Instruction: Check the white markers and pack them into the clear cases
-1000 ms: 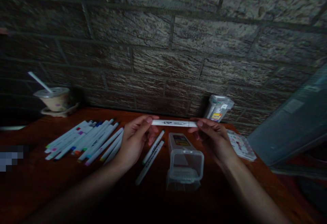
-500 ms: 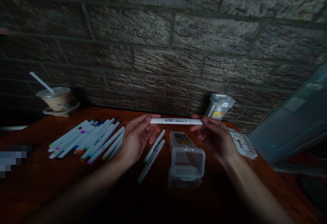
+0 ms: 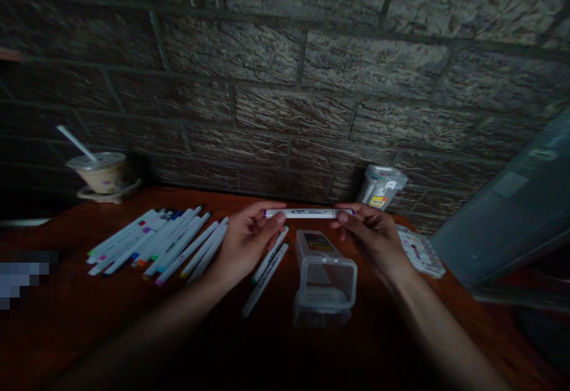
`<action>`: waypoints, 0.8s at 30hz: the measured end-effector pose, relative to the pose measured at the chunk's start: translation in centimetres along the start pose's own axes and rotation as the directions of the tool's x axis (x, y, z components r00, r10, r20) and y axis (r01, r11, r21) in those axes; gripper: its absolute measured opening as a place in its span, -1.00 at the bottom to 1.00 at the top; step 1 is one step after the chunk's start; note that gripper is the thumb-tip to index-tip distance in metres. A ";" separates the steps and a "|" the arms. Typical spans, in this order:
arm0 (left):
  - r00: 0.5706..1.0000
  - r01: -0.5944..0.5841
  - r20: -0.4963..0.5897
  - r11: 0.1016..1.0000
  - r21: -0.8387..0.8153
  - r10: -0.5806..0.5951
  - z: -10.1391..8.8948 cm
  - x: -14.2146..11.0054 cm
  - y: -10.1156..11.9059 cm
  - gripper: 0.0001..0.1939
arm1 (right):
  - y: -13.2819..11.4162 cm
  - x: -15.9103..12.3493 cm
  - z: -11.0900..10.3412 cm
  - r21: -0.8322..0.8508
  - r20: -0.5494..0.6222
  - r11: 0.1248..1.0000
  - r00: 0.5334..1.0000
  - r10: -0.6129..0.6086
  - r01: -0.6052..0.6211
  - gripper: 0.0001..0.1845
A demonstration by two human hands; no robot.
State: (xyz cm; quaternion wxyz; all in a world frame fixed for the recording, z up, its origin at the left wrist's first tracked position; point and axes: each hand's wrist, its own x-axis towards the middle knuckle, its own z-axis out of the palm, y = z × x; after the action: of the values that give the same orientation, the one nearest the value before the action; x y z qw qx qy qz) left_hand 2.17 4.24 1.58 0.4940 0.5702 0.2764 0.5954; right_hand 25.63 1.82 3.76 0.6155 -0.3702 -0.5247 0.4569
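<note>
Left hand (image 3: 252,239) and right hand (image 3: 371,236) each pinch one end of white marker (image 3: 307,214) between fingers, held level above bench (image 3: 200,343). Open clear case (image 3: 323,278) lies below it, two loose markers (image 3: 269,272) just left of case, marker pile (image 3: 151,245) farther left, lidded cup (image 3: 102,174) beyond, near brick wall (image 3: 285,106).

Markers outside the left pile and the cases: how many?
3: held marker between left hand and right hand; green-ended marker and nearer marker on the table, left of the open case. Hands may hide others.
</note>
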 end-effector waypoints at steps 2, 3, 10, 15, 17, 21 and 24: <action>1.000 -0.020 0.008 0.999 0.044 0.020 0.0 -0.1 -0.2 -0.72 | -0.1 0.0 0.0 -0.063 -0.009 0.997 0.999 -0.033 0.033 -0.75; 1.000 -0.031 0.008 0.998 0.059 0.030 0.0 -0.1 -0.3 -0.74 | -0.2 -0.1 0.1 -0.101 -0.011 0.994 0.999 -0.052 0.051 -0.75; 0.993 -0.115 -0.002 0.977 0.178 0.118 -0.1 -0.4 0.0 -0.84 | -0.7 -0.6 0.8 -0.259 -0.015 0.943 0.976 -0.219 0.208 -0.79; 0.987 -0.160 0.006 0.969 0.187 0.162 0.2 -0.6 0.9 -0.86 | -1.0 -0.7 1.0 -0.272 -0.016 0.935 0.970 -0.241 0.227 -0.75; 0.986 -0.162 0.004 0.971 0.175 0.164 0.3 -0.7 1.1 -0.85 | -0.8 -0.7 0.9 -0.248 -0.013 0.948 0.977 -0.211 0.201 -0.74; 0.987 -0.153 -0.012 0.973 0.171 0.157 0.3 -0.9 1.2 -0.85 | 0.0 -0.7 0.6 -0.164 -0.016 0.976 0.989 -0.149 0.144 -0.80; 0.991 -0.126 -0.017 0.981 0.151 0.129 0.3 -0.9 1.2 -0.84 | 0.4 -0.8 0.6 -0.109 -0.009 0.988 0.994 -0.109 0.107 -0.85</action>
State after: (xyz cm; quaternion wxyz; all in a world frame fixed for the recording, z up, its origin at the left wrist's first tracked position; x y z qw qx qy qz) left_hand 1.97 2.94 2.34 0.4070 0.6141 0.2897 0.6110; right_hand 24.93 1.20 3.30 0.6223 -0.3776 -0.5634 0.3907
